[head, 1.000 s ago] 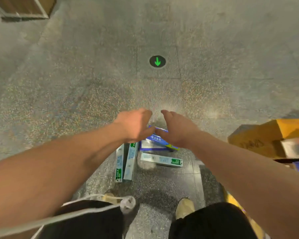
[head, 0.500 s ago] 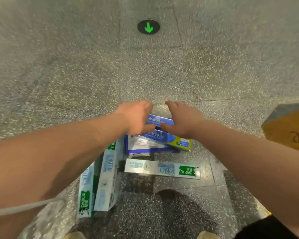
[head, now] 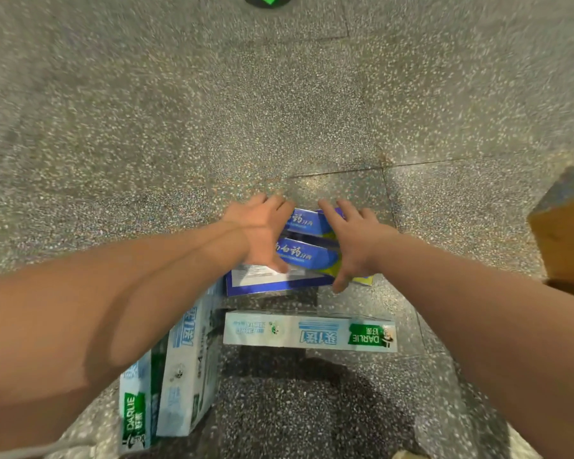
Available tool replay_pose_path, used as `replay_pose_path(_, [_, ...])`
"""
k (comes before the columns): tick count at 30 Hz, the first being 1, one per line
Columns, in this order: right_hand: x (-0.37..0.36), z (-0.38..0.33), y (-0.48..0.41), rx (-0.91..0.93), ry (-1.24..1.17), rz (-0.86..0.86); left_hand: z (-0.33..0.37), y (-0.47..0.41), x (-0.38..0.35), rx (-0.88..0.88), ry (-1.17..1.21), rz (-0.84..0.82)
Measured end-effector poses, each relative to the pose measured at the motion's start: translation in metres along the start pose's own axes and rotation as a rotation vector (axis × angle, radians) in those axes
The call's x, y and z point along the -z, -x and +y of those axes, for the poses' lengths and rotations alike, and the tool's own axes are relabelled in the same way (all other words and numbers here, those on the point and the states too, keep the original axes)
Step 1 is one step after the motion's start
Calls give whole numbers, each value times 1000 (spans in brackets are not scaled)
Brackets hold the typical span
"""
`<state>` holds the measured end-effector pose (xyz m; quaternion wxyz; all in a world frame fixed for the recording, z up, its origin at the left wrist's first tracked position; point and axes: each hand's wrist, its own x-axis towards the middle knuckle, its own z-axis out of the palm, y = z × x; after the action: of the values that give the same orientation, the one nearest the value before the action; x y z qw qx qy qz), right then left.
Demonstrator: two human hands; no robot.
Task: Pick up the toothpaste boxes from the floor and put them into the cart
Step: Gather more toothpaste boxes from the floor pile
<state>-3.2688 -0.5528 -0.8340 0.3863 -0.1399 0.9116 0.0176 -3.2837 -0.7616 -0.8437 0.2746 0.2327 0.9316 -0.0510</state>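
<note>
Between left hand (head: 259, 233) and right hand (head: 357, 243), both spread and pressing, lie blue toothpaste boxes (head: 309, 258).

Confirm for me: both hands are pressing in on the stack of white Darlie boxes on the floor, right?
No. The head view shows the left hand and right hand pressing in on the stack of blue boxes on the floor; the white Darlie boxes lie nearer the person, in neither hand.
</note>
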Motion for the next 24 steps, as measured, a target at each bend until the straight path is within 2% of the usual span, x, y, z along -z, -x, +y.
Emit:
replay_pose_path(9, [-7, 3, -5, -9, 41, 62, 5, -4, -6, -6, 57, 17])
replay_pose_path(24, [-13, -12, -8, 19, 154, 109, 16, -15, -6, -31, -104, 22])
